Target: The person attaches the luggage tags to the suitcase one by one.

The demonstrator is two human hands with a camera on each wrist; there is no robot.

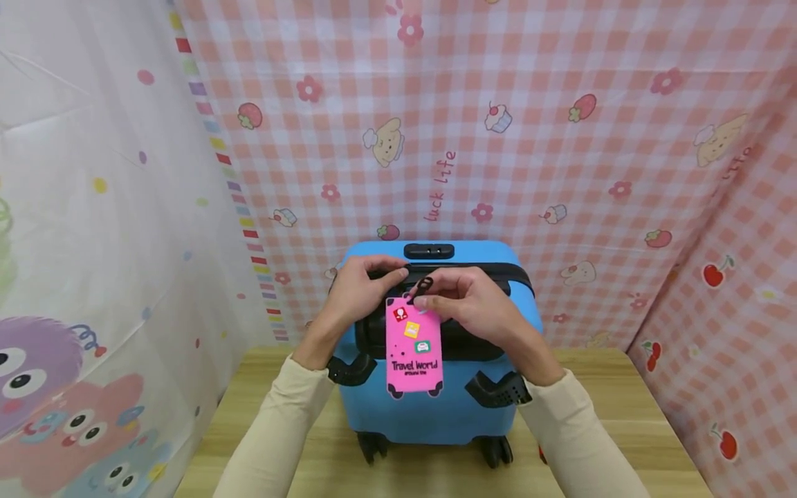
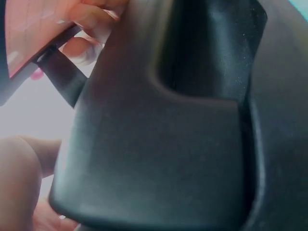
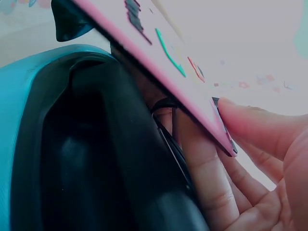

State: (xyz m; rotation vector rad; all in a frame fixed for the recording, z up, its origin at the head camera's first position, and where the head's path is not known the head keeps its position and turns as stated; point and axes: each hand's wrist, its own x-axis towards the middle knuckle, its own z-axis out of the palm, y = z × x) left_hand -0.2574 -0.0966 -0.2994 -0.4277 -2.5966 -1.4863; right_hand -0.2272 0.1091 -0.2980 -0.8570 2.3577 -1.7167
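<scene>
Right hand [image 1: 488,311] pinching the tag [image 1: 412,349], left hand [image 1: 356,296] at the handle [image 2: 144,154], its grip unclear, I should keep the strap [image 2: 65,76] untwisted.

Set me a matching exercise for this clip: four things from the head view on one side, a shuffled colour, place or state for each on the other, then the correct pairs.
Column one
1. luggage tag
2. suitcase
3. right hand
4. checked cloth

Column two
A. hanging as the backdrop
B. pinching the luggage tag near its top
C. pink, lettered "Travel World"
D. blue, with black wheels

Pairs: 1-C, 2-D, 3-B, 4-A
</scene>
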